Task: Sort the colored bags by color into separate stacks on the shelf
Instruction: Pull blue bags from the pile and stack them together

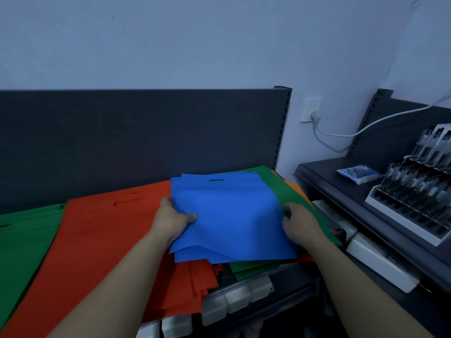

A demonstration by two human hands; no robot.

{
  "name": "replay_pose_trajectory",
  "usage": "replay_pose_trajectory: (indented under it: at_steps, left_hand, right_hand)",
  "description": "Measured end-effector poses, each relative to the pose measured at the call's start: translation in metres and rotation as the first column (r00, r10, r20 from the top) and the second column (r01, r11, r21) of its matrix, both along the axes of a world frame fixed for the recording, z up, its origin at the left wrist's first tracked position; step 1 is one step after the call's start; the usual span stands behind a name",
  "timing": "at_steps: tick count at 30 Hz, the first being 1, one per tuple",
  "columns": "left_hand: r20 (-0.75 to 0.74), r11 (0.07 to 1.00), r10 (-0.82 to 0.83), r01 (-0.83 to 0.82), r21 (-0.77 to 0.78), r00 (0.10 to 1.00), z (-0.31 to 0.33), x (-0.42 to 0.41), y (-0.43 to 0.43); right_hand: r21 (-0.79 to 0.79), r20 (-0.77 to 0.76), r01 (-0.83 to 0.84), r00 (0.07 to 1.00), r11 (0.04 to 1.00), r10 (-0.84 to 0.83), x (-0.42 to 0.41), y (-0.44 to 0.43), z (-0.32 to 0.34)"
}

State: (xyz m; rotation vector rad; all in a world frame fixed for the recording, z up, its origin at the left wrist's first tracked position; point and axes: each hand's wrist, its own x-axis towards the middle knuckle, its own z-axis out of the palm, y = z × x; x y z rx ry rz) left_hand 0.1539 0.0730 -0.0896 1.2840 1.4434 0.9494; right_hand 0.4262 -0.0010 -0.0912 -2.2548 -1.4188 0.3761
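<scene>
Leftmost, well to the left of the left hand, a green stack lies flat on the shelf. Just beside it, and passing under the left forearm, a red stack spreads wide, its cut-out handle slot showing beyond the hand. The left hand grips the left edge of a blue stack, thumb pressed on top and fingers tucked beneath, so the hand is closed around several blue bags. Between the two hands the blue stack sits lifted slightly at the near edge, its layers fanned apart there. The right hand pinches the stack's right edge, fingers curled over and under it. Beneath and to the right of that hand lies a mixed pile with green bags uppermost and an orange edge peeking out at the far right; red and green show under the blue stack's near edge. Farther right of the right hand, on a neighbouring dark shelf, stand a small blue packet and a display rack of small dark items. A white cable runs from a wall socket above.
</scene>
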Motion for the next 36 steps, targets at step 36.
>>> replay_pose_trajectory:
  at_steps: [36]
  left_hand:
    - [0.341, 0.925, 0.146, -0.25, 0.286, 0.929, 0.079, -0.261, -0.077]
  right_hand:
    - [0.559, -0.27, -0.206, 0.871, 0.803, 0.411, -0.282, 0.049, 0.086]
